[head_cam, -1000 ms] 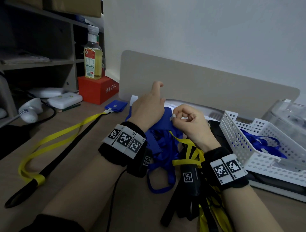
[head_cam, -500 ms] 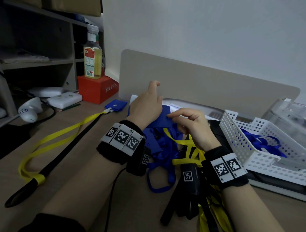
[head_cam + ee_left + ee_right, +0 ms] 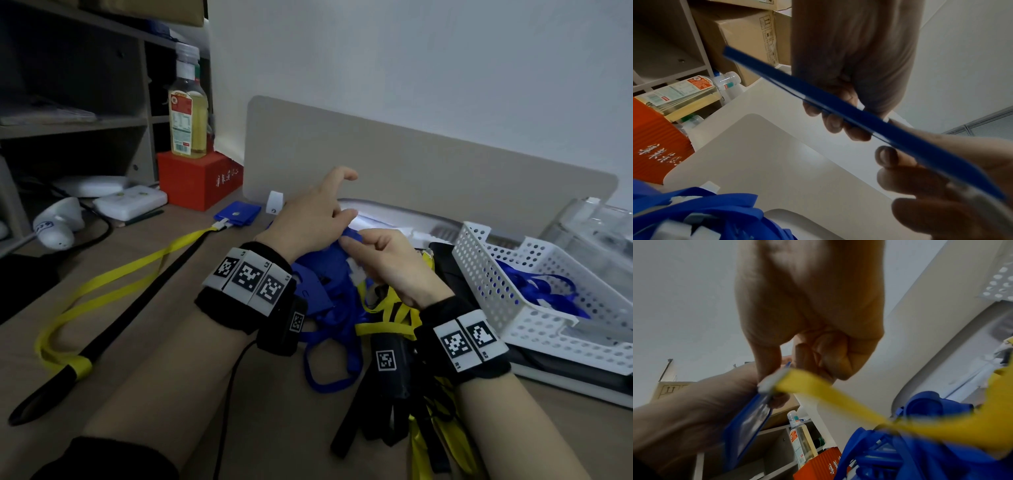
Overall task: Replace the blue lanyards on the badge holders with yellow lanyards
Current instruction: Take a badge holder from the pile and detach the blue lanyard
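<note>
1. Meeting at the top edge of a blue badge holder [image 3: 748, 421], the white clip [image 3: 770, 381] of a yellow lanyard [image 3: 830, 400] is the joint on which the coming move turns; the right wrist view shows the clip lying against that edge, though whether it has yet latched cannot be told.
2. Seen edge-on in the left wrist view, the holder's long axis runs from upper left to lower right, from the left hand [image 3: 849, 68] toward the right hand [image 3: 953, 191].
3. The left hand [image 3: 308, 222] grips the holder, its fingers curled beneath one face; the index finger sticks out free.
4. The right hand [image 3: 387, 263] pinches the clip end between thumb and forefinger, the other fingers folded, so it is the nearer hand to the joint and likely the one to do the pressing or threading.
5. The yellow strap trails from the pinch back toward the person's right wrist, so any push would go away from the strap and into the holder.
6. Both hands hold the holder above a pile of blue lanyards [image 3: 329, 329] on the desk [image 3: 144, 329].
7. Farther left lies another holder [image 3: 236, 214] already on a yellow strap [image 3: 113, 284]; on the right, a white basket [image 3: 534, 308] holds loose blue straps.
</note>
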Demonstrator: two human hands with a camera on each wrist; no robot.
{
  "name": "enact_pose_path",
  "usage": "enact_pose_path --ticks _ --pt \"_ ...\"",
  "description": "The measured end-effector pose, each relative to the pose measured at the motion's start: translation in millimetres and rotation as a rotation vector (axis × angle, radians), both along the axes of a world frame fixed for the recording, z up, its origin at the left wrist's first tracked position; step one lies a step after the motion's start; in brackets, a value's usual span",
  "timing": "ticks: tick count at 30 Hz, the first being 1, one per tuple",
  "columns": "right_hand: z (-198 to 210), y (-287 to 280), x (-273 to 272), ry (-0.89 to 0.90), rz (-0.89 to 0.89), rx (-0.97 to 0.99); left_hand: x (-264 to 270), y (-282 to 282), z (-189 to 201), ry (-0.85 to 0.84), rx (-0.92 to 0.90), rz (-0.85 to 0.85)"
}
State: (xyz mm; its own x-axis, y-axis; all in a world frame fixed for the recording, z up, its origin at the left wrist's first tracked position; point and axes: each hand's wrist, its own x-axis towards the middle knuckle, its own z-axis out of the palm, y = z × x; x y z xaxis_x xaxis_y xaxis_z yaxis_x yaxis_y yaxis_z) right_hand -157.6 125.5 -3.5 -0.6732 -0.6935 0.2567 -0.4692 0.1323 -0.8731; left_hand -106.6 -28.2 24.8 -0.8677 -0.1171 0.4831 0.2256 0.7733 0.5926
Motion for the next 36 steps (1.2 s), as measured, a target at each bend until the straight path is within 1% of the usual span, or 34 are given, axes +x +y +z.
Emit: enact_pose_path --ticks 2,4,5,7,10,11,12,13,14,15,17,20,22,25,28,36 --pt "-0.2 -0.4 -0.9 -0.012 0.041 -0.017 -0.8 0.8 -1.2 0.007 -0.021 0.007" --pt "-0.7 -0.4 -2.5 -0.049 0.043 -0.025 -2.8 1.4 -1.9 0.064 -0.047 0.025" --pt "-0.5 -0.9 -2.2 -0.054 0.017 -0.028 -3.5 1.0 -1.5 0.112 -0.071 0.058" --pt "-0.8 -2.0 -4.7 -0.041 -0.074 -0.05 -5.1 -1.3 0.2 0.216 -0.115 0.175" --pt "-1.0 0.5 -10.6 -0.092 -0.252 -0.157 -3.4 -5.6 3.1 0.356 -0.124 0.363" --pt "0.0 1.9 -12.0 -0.129 -0.289 -0.197 -3.3 -6.5 3.1 0.37 -0.114 0.409" --pt "1.1 3.0 -12.7 -0.173 -0.307 -0.239 -3.9 -6.8 2.6 0.349 -0.099 0.444" --pt "1.3 3.6 -14.2 -0.22 -0.312 -0.278 -4.0 -6.1 2.9 0.286 -0.071 0.46" --pt "2.0 3.7 -14.3 -0.26 -0.315 -0.311 -4.3 -4.6 3.3 0.18 -0.019 0.444" --pt "2.0 4.0 -14.7 -0.286 -0.317 -0.336 -4.6 -1.9 3.7 0.054 0.057 0.39" --pt "2.3 2.8 -15.0 -0.317 -0.332 -0.385 -4.9 6.8 3.0 -0.169 0.205 0.21" --pt "4.6 2.2 -12.2 -0.341 -0.336 -0.438 -5.2 22.0 -4.1 -0.377 0.484 -0.04" --pt "4.3 2.4 -11.4 -0.339 -0.332 -0.447 -6.1 26.1 -9.8 -0.466 0.623 -0.131" --pt "4.4 3.2 -10.7 -0.344 -0.354 -0.429 -5.4 23.0 -10.3 -0.413 0.656 -0.155" --pt "7.9 4.4 -12.1 -0.382 -0.392 -0.421 3.9 17.3 -2.0 -0.352 0.704 -0.168" --pt "32.9 -10.1 -24.4 -0.345 -0.434 -0.292 32.9 -2.8 20.6 -0.311 0.675 -0.129"
